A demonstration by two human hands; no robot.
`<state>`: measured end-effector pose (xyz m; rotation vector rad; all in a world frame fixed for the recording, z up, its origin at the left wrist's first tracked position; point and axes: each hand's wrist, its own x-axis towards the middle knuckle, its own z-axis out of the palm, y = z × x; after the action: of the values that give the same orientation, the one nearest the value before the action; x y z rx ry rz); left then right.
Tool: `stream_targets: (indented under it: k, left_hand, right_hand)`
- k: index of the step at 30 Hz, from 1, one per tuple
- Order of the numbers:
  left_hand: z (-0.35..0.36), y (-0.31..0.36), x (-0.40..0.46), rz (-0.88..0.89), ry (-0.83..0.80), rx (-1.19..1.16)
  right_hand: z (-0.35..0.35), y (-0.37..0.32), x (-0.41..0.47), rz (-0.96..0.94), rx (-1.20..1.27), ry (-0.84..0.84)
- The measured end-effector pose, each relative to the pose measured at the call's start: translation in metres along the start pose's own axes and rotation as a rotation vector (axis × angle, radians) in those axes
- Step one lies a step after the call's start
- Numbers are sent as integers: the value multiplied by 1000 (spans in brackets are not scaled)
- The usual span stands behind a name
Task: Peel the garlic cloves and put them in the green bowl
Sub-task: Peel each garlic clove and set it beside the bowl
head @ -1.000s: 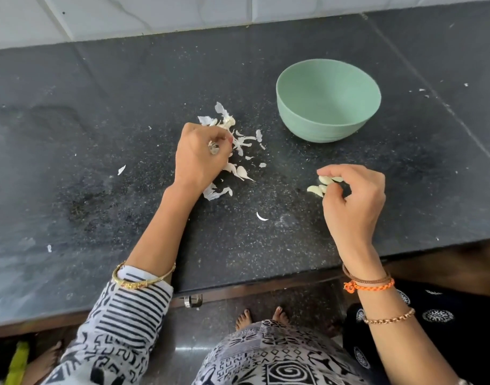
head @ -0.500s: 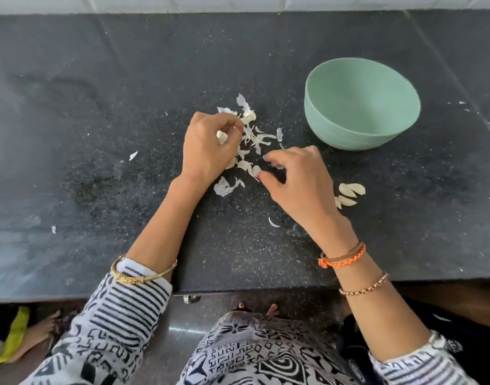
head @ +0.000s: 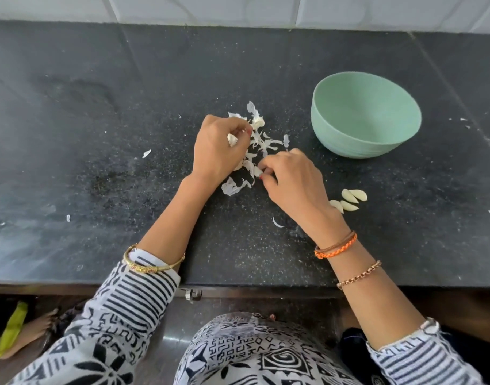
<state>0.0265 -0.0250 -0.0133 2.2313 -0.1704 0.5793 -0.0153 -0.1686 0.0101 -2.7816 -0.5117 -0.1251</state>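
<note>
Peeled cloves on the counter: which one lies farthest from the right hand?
The rightmost peeled clove, on the cluster's outer edge; the other three lie between it and the right hand.

Both hands (head: 255, 165) among garlic skins (head: 262, 141)

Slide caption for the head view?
Left hand holds garlic, right hand picks among skins; green bowl empty.

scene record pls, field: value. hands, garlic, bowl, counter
left hand: grips a garlic piece
right hand: pinches a clove at the skin pile
peeled cloves: four, on the counter right of the right hand, outside the bowl
green bowl: upright, looks empty
counter: dark stone, stray skin flakes
</note>
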Motion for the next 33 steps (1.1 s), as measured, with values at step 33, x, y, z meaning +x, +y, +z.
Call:
stream_targets:
  k: [33]
  left_hand:
    - [-12, 9, 7, -193, 41, -187]
  right_hand:
    - [-14, 8, 32, -21, 224, 315]
